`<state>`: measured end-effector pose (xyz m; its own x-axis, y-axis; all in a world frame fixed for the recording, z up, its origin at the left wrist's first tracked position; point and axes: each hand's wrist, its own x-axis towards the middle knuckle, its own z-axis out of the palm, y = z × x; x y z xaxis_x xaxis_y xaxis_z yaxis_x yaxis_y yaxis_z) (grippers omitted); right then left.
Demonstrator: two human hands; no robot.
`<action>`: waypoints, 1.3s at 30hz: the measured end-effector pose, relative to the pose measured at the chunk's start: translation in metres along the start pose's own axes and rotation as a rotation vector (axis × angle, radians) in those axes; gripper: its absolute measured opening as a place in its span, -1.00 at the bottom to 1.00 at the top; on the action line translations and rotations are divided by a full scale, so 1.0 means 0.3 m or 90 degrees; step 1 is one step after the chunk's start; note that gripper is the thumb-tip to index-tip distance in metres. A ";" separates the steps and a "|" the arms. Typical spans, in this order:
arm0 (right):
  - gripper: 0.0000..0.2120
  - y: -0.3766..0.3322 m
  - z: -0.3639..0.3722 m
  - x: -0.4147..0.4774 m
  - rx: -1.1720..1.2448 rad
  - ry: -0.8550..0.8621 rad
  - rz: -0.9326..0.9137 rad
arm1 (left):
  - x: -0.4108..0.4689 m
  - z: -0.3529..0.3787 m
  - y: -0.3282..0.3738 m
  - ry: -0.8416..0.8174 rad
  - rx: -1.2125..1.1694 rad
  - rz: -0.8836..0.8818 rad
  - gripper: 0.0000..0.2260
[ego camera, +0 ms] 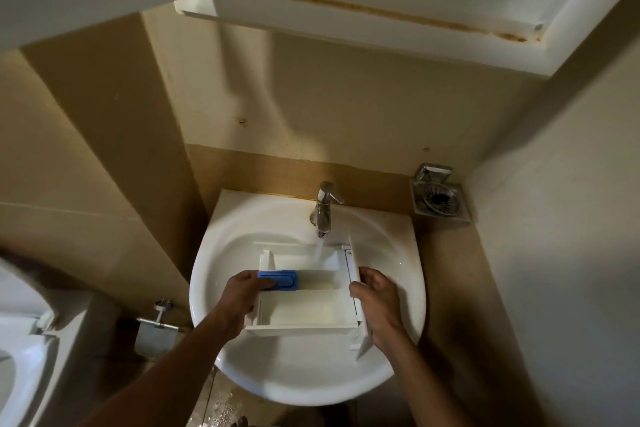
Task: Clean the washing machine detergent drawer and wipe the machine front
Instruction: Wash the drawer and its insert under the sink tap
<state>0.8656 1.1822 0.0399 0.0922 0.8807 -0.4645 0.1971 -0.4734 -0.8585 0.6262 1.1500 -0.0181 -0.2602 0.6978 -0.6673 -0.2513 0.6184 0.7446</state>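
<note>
Gripping the drawer (pixel 308 310) at both ends, two bare forearms reach in from the bottom edge; left hand (pixel 242 295) curls round the drawer's left wall, fingers lying over the blue cap (pixel 285 279); right hand (pixel 377 302) wraps its fingers round the flat front panel at the right end. Drawer sits inside the sink (pixel 311 378) bowl, roughly level, under the tap; white hard plastic, boxy, split by thin walls into compartments; near compartment large and plain, faint yellowish tint on its floor; blue cap is a glossy rounded rectangle. Sink is white glazed ceramic, round at the front, square at the back. Tap (pixel 323 208) is chrome with a single lever; thin stream of water (pixel 318 250) falls into the drawer's far compartment. Chrome soap dish (pixel 440 199) with slotted base on the wall to the right; beige tiled wall (pixel 346 114); white shelf (pixel 346 14) above, rusty stain along its edge.
</note>
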 end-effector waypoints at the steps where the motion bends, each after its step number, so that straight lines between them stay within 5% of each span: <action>1: -0.68 -0.002 -0.006 0.006 -0.022 -0.024 -0.012 | 0.005 -0.002 -0.001 0.019 -0.010 0.006 -0.84; 7: -0.64 -0.037 -0.039 0.054 -0.156 -0.127 -0.025 | -0.029 -0.040 0.010 -0.026 -0.068 0.004 -0.37; 9: -0.70 -0.056 -0.050 0.078 -0.263 -0.131 -0.055 | -0.067 -0.027 0.041 -0.078 -0.086 -0.008 -0.57; 12: -0.66 -0.082 0.000 0.065 -0.569 0.018 -0.262 | -0.080 0.004 0.068 -0.078 -0.092 0.000 -0.65; 15: -0.68 -0.103 0.126 0.042 -0.438 0.012 -0.297 | -0.081 0.041 0.091 -0.045 -0.090 0.004 -0.64; 18: -0.86 -0.110 0.233 0.093 -0.029 -0.083 0.099 | -0.080 0.059 0.106 -0.029 -0.078 0.025 -0.71; 20: -0.90 -0.110 0.260 0.137 0.192 -0.066 0.260 | -0.074 0.049 0.110 -0.019 -0.069 0.033 -0.74; 24: -0.77 -0.128 0.252 0.190 0.298 -0.062 0.307 | -0.053 0.047 0.123 -0.021 -0.037 0.044 -0.78; 28: -0.85 -0.107 0.224 0.220 0.508 -0.042 0.379 | -0.030 0.059 0.140 0.014 0.011 0.077 -0.80; 35: -0.86 -0.091 0.238 0.268 0.668 -0.105 0.364 | 0.002 0.058 0.216 0.002 0.092 0.116 -0.66; 39: -0.77 -0.088 0.275 0.314 0.703 -0.166 0.374 | 0.022 0.060 0.232 -0.032 0.233 0.072 -0.42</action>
<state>0.7885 1.2767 0.0008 -0.3283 0.5672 -0.7553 -0.7321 -0.6581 -0.1760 0.6237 1.2042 0.0296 -0.2188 0.7802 -0.5860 0.1280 0.6183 0.7754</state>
